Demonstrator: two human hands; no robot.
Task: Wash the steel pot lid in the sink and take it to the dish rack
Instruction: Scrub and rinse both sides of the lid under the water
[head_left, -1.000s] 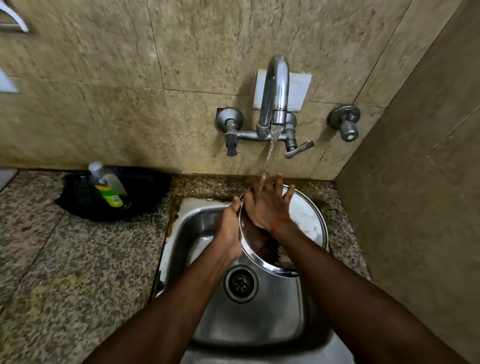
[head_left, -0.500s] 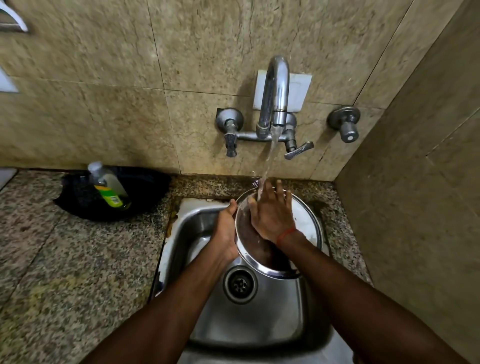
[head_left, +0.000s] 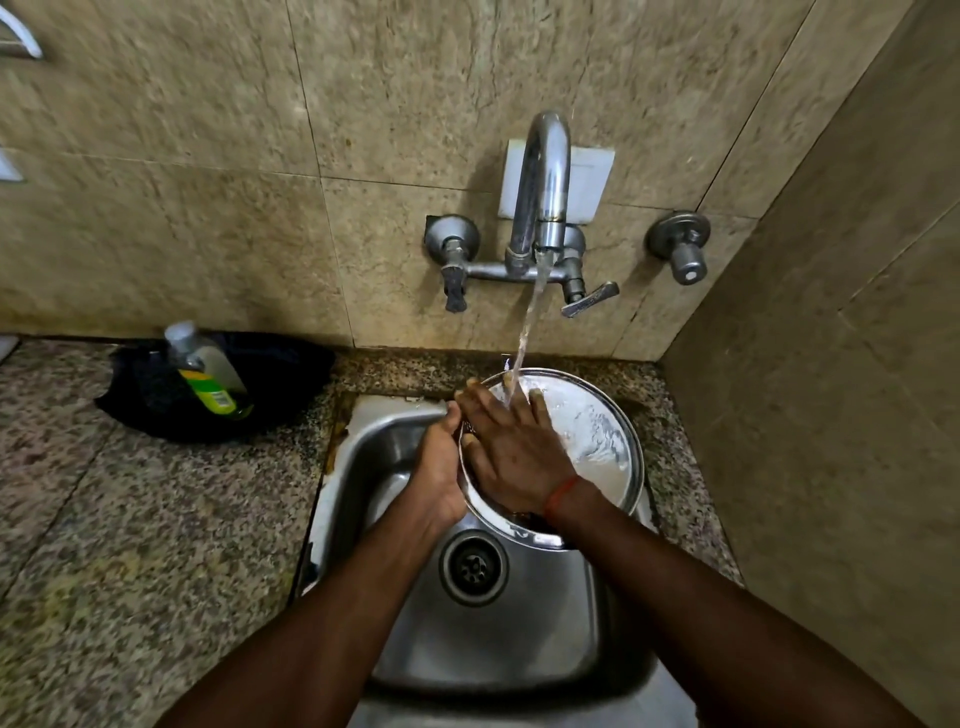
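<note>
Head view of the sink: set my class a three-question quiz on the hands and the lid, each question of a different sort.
1. True or false: water is running from the tap above the sink.
2. Fill in: the left hand grips the steel pot lid by its ____.
3. Which hand lies flat, fingers spread, on the lid's face? A) left hand B) right hand C) neither

Key: 1 true; 2 rim; 3 B.
</note>
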